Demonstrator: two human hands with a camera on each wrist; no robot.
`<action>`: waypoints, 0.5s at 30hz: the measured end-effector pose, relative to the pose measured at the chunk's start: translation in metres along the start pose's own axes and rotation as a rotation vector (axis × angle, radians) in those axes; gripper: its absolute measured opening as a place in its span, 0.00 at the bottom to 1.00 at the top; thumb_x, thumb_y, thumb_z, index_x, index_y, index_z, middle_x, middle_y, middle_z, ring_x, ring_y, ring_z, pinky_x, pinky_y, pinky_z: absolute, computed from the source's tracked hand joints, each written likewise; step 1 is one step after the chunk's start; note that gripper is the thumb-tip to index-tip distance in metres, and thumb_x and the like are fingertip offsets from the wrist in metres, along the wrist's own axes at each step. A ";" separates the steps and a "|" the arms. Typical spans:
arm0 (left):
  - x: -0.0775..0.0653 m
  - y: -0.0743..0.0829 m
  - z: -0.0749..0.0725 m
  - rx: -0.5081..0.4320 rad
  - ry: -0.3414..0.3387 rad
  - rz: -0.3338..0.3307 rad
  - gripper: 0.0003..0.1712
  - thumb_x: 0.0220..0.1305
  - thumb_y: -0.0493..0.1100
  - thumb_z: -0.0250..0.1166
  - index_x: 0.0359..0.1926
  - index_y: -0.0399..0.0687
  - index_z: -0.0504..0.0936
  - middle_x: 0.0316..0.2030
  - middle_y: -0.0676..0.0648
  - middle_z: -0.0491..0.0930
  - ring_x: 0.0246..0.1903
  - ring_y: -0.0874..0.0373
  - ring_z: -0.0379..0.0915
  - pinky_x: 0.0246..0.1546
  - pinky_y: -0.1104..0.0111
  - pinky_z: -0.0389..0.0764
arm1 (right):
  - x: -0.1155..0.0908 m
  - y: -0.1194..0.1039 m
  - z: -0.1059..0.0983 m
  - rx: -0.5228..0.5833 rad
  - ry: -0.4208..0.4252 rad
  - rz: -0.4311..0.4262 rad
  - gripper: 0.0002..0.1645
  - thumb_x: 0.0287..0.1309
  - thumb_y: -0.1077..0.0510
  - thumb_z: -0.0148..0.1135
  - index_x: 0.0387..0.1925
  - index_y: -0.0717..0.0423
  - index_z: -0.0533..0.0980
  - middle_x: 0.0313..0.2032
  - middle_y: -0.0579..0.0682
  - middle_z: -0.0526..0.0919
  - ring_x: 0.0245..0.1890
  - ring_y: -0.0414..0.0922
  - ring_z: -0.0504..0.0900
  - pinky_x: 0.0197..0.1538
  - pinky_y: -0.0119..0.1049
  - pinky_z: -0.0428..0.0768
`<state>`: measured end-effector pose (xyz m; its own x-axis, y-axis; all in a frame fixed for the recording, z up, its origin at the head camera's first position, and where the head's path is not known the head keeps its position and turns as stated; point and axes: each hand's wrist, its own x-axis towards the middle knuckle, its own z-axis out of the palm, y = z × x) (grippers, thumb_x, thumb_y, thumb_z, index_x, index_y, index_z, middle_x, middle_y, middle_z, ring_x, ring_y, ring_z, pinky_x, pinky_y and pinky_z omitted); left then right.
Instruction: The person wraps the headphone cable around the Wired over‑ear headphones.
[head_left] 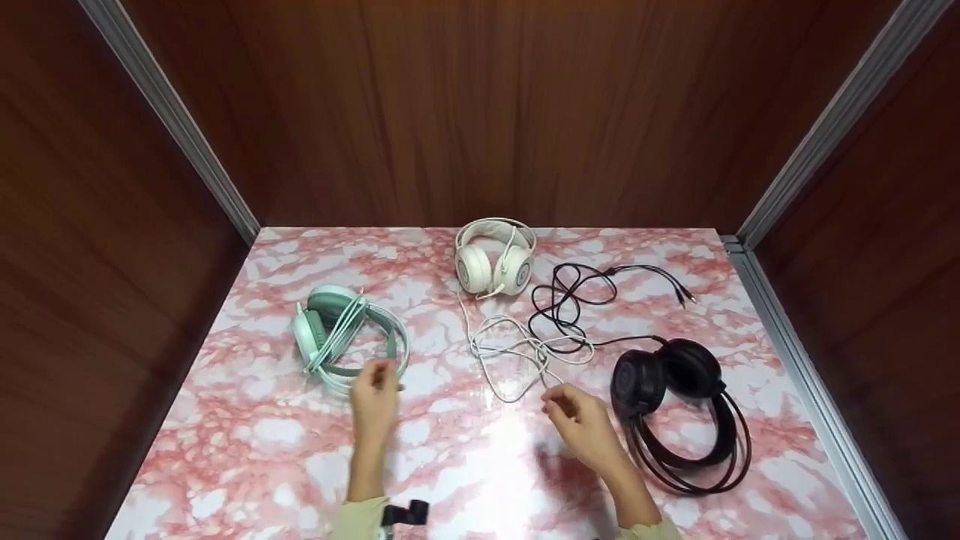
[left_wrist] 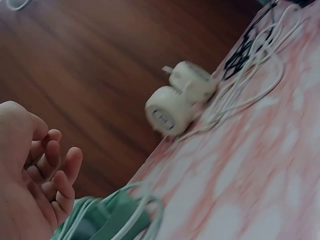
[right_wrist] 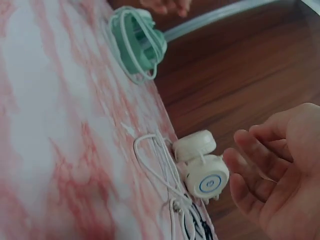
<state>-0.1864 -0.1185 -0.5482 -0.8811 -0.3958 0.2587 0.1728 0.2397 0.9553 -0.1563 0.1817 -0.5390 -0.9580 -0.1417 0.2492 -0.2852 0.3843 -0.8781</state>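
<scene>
My left hand (head_left: 375, 397) hovers at the near edge of the green headphones (head_left: 307, 334), its fingers loosely curled around nothing. Pale cable strands cross the headphones' band. My right hand (head_left: 583, 424) hangs over the table between the white cable (head_left: 517, 349) and the black headphones (head_left: 637, 382), fingers loosely bent. No object shows in its grasp in the right wrist view, where its palm (right_wrist: 295, 195) is visible. At the back middle stand the white headphones (head_left: 474, 268), their cable lying in loose loops toward me.
A black cable (head_left: 574, 300) lies tangled at the right, touching the white cable's loops. The red-and-white marbled table (head_left: 247, 450) is enclosed by brown wood-grain panels (head_left: 480, 112) with metal corner strips (head_left: 795, 390).
</scene>
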 end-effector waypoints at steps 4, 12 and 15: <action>-0.003 -0.003 0.032 -0.045 -0.080 0.003 0.05 0.65 0.27 0.58 0.38 0.29 0.80 0.31 0.38 0.79 0.30 0.41 0.78 0.31 0.68 0.78 | 0.022 0.015 0.010 -0.064 0.012 -0.126 0.06 0.57 0.69 0.64 0.34 0.56 0.80 0.27 0.45 0.82 0.27 0.38 0.78 0.30 0.33 0.79; -0.013 -0.023 0.078 -0.047 -0.260 0.002 0.06 0.64 0.31 0.59 0.40 0.34 0.82 0.31 0.41 0.80 0.30 0.54 0.78 0.33 0.68 0.79 | 0.068 0.006 0.020 -0.217 0.107 -0.327 0.08 0.51 0.69 0.67 0.34 0.57 0.79 0.29 0.44 0.80 0.27 0.42 0.79 0.29 0.34 0.78; -0.015 -0.023 0.087 -0.039 -0.316 -0.008 0.07 0.65 0.32 0.59 0.41 0.34 0.81 0.31 0.44 0.80 0.30 0.55 0.78 0.33 0.68 0.79 | 0.093 0.003 0.027 -0.295 0.146 -0.364 0.10 0.50 0.68 0.68 0.36 0.58 0.79 0.32 0.48 0.80 0.30 0.46 0.79 0.33 0.37 0.78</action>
<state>-0.2155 -0.0410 -0.5866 -0.9746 -0.1006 0.2000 0.1769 0.2016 0.9634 -0.2457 0.1449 -0.5296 -0.7824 -0.1937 0.5918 -0.5783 0.5785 -0.5752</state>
